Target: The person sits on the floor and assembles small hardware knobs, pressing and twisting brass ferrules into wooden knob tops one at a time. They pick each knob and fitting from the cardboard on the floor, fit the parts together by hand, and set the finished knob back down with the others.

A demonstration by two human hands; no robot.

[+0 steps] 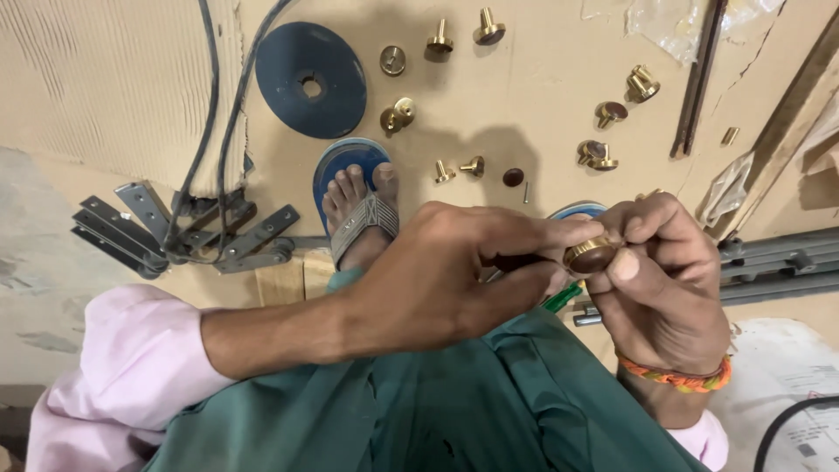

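Two hands meet over the lap: left hand [437, 280] and right hand [664, 280] both pinch one brass knob [590, 255] (fingers clamped), steadying it; spare knobs [603, 156] litter the floor.

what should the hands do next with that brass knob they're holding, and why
Probably press or twist the dark round insert home. The round brass knob with a dark brown face is pinched between the right hand and the left hand, with the left fingers on its rim. Similar finished brass knobs lie on the tan board floor, so it likely joins them afterwards.
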